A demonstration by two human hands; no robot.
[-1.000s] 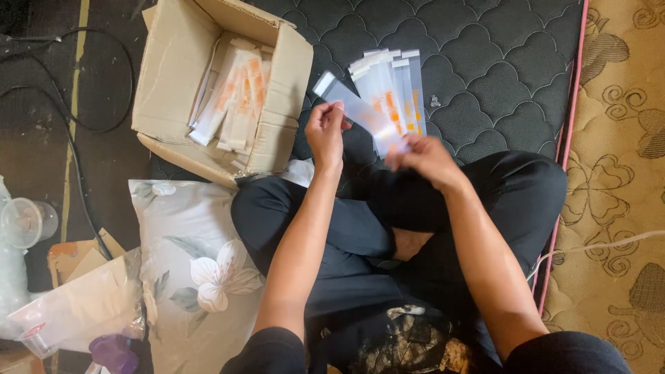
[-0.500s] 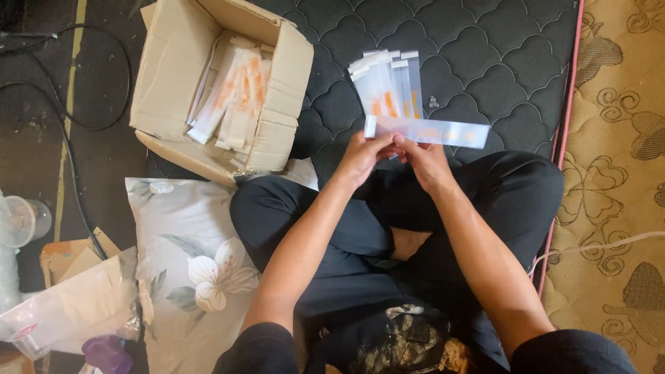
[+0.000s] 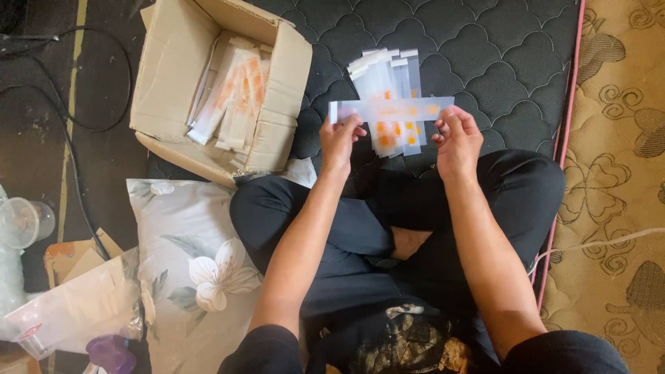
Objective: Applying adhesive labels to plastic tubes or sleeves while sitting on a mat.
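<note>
So the person sits cross-legged on a dark quilted mattress (image 3: 485, 55), holding one long clear packet (image 3: 391, 109) stretched crosswise between both hands. The left hand (image 3: 341, 138) has a pinching grip on the packet's left end, fingers closed on it, and the right hand (image 3: 456, 135) pinches the right end the same way, so neither grip is loose.

Just beyond and under the held packet, there's a fanned pile of similar clear packets (image 3: 388, 83) with orange bits inside, lying on the mattress. I'd guess that pile is the finished lot.

Off to the left of the left grip is an open cardboard box (image 3: 180, 76) with a good stack of packets in the box (image 3: 232, 93), so by my read there's plenty left to go through, maybe more than what's done. A floral pillow (image 3: 187, 256) sits nearer the body, left of that arm.
</note>
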